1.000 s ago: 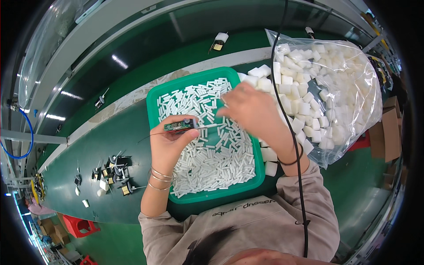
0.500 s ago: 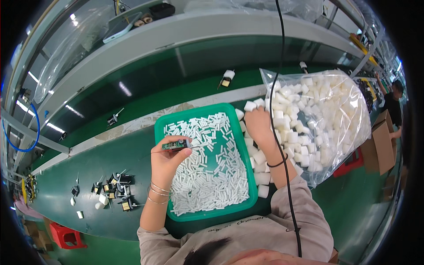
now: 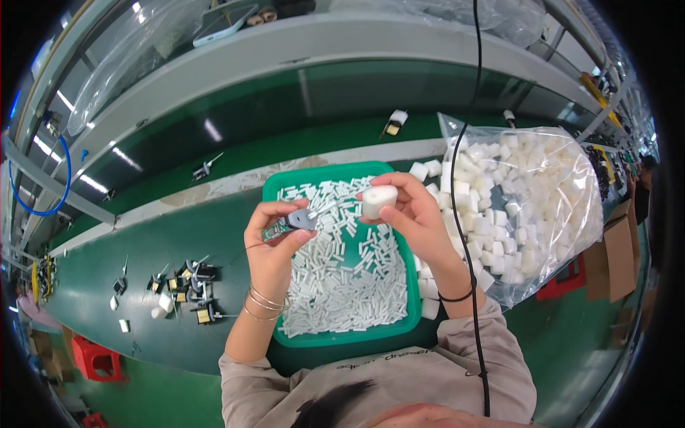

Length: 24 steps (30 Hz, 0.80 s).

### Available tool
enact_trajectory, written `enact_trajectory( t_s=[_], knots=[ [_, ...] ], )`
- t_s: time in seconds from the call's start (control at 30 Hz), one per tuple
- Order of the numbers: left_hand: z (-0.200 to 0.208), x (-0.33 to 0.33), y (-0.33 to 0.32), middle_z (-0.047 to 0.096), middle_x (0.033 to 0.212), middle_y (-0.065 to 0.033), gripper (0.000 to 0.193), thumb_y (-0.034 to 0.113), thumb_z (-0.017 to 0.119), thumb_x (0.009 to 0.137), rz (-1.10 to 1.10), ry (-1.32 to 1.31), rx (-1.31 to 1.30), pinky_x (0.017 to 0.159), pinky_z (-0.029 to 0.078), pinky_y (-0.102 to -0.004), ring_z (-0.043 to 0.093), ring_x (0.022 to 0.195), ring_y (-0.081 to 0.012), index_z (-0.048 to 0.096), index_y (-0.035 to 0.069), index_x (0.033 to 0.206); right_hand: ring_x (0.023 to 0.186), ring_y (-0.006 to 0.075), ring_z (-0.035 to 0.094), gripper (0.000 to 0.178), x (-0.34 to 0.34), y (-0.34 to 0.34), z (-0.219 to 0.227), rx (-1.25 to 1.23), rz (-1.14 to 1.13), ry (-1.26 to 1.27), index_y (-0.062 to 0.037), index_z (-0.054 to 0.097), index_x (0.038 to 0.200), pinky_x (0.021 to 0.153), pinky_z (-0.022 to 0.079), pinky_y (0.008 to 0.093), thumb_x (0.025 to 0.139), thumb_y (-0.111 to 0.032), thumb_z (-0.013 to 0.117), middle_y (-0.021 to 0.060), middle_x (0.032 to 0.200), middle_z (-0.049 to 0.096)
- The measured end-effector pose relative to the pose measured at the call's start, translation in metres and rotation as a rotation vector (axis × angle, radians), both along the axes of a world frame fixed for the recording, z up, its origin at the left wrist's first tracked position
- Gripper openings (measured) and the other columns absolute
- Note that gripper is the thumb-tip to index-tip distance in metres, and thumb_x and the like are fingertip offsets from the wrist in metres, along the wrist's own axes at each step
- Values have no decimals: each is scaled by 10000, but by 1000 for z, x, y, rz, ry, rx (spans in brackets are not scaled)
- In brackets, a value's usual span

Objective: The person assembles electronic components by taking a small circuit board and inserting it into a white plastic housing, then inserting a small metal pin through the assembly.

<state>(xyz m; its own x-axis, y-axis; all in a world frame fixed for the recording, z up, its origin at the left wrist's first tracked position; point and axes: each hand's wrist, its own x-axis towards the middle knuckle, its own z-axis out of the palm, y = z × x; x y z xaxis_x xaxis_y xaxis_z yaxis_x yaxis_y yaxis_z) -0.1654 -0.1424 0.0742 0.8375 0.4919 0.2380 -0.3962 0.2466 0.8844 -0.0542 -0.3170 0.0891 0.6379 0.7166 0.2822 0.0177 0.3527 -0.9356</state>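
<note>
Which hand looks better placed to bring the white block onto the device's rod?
Probably the right hand: it holds the white block close to the rod, while the left hand holds the device, its rod pointing toward the block.

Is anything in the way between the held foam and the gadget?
Nothing visible: only the gadget's own rod lies between, pointing toward the foam in the right grip. The left grip holds the gadget.

Bright light glints off the plastic bag (image 3: 553,207); outer edges bow.
</note>
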Motion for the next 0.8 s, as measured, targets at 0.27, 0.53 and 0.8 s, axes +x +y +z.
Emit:
enact_trajectory(
  t_s=[0.27, 0.53, 0.8],
  knots=[
    [-14, 1, -11, 573, 972, -128, 359, -26, 678, 637, -178, -68, -79, 823, 467, -345, 576, 927, -235, 514, 26, 952, 995, 165, 514, 285, -16, 9, -13, 93, -4, -117, -24, 493, 1054, 849, 416, 304, 789, -36, 597, 86, 1038, 532],
    [-22, 1, -22, 571, 980, -122, 377, -4, 696, 640, -210, -82, -136, 821, 474, -342, 569, 951, -237, 510, 27, 967, 844, 186, 563, 354, -15, 4, -8, -297, -197, -682, -53, 583, 1014, 712, 439, 241, 673, -33, 676, 92, 899, 620],
    [-29, 4, -24, 528, 988, -100, 352, 68, 672, 694, -105, -8, -76, 746, 452, -308, 527, 854, -182, 501, 39, 1001, 933, 156, 544, 284, -15, 8, -20, 88, -174, 106, 7, 571, 1024, 790, 456, 265, 743, 37, 603, 110, 1031, 580]
  ],
)
